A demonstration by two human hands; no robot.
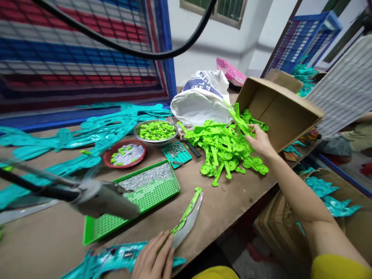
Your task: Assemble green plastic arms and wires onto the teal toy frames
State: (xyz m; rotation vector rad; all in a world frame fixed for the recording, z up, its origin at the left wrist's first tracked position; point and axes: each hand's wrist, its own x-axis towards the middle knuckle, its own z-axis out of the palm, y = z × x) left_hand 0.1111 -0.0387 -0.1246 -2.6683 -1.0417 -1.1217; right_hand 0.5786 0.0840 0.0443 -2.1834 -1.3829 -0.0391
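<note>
My right hand [258, 140] is at the right side of a heap of bright green plastic parts [222, 145], its fingers closed round one long green part [238, 121]. At the front edge of the table, my left hand [155, 256] lies over the lower end of a slim green part [188, 209] with a clear strip beside it. A teal plastic piece [116, 257] lies under and beside that hand. Its fingers are stretched out and lie nearly flat.
A green tray [151, 198] of small metal pieces, a red bowl [109, 158], a metal bowl [136, 133] and a small teal tray [183, 155] stand mid-table. A grey tool [107, 199] juts in from the left. A white sack [203, 97] and cardboard box [279, 104] are behind.
</note>
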